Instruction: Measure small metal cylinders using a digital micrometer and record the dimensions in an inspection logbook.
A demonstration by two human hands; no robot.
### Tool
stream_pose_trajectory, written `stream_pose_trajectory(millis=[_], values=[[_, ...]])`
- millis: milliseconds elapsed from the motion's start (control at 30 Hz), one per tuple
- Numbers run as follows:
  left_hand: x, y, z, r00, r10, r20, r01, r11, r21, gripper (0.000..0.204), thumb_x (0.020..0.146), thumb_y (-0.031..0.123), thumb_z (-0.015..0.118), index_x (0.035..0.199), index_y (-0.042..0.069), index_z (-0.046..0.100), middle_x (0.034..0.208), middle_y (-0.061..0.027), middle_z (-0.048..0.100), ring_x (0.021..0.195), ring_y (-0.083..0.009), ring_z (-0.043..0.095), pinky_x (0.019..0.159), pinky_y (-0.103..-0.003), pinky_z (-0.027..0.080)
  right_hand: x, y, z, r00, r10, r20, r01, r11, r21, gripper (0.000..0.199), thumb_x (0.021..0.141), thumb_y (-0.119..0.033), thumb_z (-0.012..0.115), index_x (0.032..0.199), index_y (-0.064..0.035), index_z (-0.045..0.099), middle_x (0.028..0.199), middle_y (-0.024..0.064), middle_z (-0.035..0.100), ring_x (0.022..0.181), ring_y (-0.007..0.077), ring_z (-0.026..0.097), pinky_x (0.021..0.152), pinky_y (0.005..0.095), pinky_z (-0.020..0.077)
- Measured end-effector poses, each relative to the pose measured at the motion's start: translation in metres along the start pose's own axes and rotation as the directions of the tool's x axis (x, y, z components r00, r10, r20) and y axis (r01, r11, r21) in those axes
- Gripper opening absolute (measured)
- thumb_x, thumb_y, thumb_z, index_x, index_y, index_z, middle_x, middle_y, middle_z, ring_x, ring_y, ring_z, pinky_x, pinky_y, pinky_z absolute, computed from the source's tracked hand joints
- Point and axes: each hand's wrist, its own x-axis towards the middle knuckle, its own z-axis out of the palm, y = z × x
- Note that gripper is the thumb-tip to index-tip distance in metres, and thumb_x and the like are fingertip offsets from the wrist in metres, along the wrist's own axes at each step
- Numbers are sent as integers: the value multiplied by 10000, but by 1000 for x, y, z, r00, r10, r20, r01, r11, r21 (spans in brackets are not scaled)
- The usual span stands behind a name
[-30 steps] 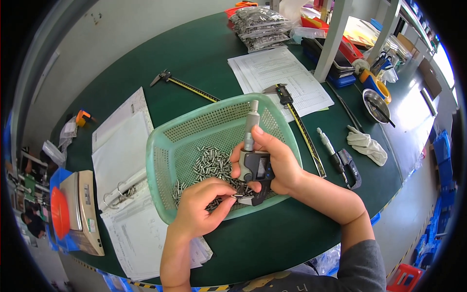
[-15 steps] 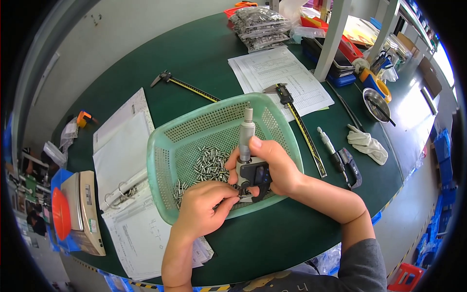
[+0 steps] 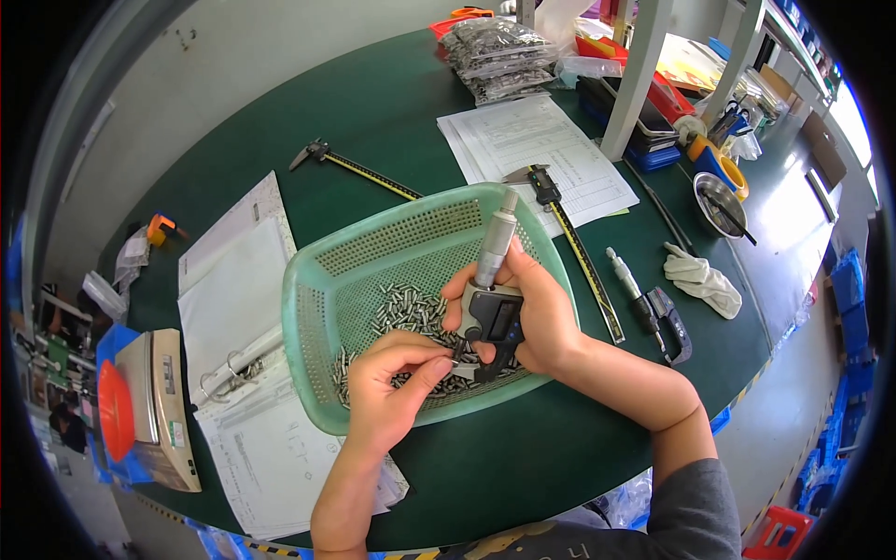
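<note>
My right hand (image 3: 547, 315) grips a digital micrometer (image 3: 497, 245), its silver barrel tilted up and its dark display facing me. My left hand (image 3: 385, 381) is closed in a pinch at the micrometer's jaws. Between those fingertips is what looks like a small metal pin (image 3: 455, 358), mostly hidden. Both hands are over a green perforated plastic basket (image 3: 310, 359). Many short metal pins (image 3: 407, 312) lie loose on its bottom, partly covered by my hands.
Two digital calipers (image 3: 366, 174) (image 3: 588, 261), a second micrometer (image 3: 649, 303) and a white glove (image 3: 702, 280) surround the basket. Papers (image 3: 537, 140) lie behind it, a binder (image 3: 233, 280) to its left. A scale (image 3: 166, 406) stands far left, a metal bowl (image 3: 719, 201) at right.
The micrometer's barrel has tipped to the right and its display has turned more toward me. My left fingers have shifted slightly up and left, still close to the jaws.
</note>
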Motion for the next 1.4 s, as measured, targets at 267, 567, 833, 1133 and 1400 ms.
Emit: stream_pose_trajectory(millis=[267, 567, 833, 1133, 1400], values=[[0, 4, 1, 997, -50, 56, 48, 998, 28, 80, 732, 12, 635, 799, -26, 618, 810, -69, 583, 702, -117, 562, 629, -219, 460, -1, -2, 0, 999, 2, 42, -3, 1000, 27, 629, 871, -527, 183, 882, -3, 531, 724, 134, 580, 525, 156, 530, 393, 237, 407], [0, 2, 3, 991, -96, 90, 97, 995, -6, 80, 737, 8, 623, 793, -40, 592, 808, -67, 559, 702, -113, 556, 635, -212, 459, 1, 2, -3, 999, -30, 31, 29, 999, 40, 566, 846, -531, 387, 796, 6, 558, 654, 98, 574, 411, 130, 485, 350, 231, 378], [0, -1, 0, 988, -128, 91, 136, 986, -99, 61, 736, 0, 617, 767, -45, 587, 799, -71, 556, 687, -111, 547, 632, -209, 451, 0, 3, 0, 998, -38, 42, 36, 997, 63, 549, 886, -484, 316, 836, 10, 549, 661, 95, 576, 404, 133, 474, 368, 235, 387], [0, 0, 0, 980, -110, 166, 120, 992, -49, 57, 739, 11, 621, 750, -40, 597, 792, -70, 569, 691, -114, 545, 626, -212, 447, -1, 1, -2, 997, 10, 77, -9, 1000, -22, 585, 852, -536, 361, 824, 17, 552, 659, 111, 578, 408, 138, 483, 357, 226, 387], [5, 17, -22, 950, -302, 77, 207, 796, 568, 183, 657, 132, 705, 762, 10, 617, 698, -63, 567, 670, -161, 571, 594, -259, 448, 0, 1, -2, 999, 6, 31, -3, 994, -105, 607, 881, -520, 233, 875, 3, 540, 704, 126, 588, 496, 138, 515, 390, 233, 403]])
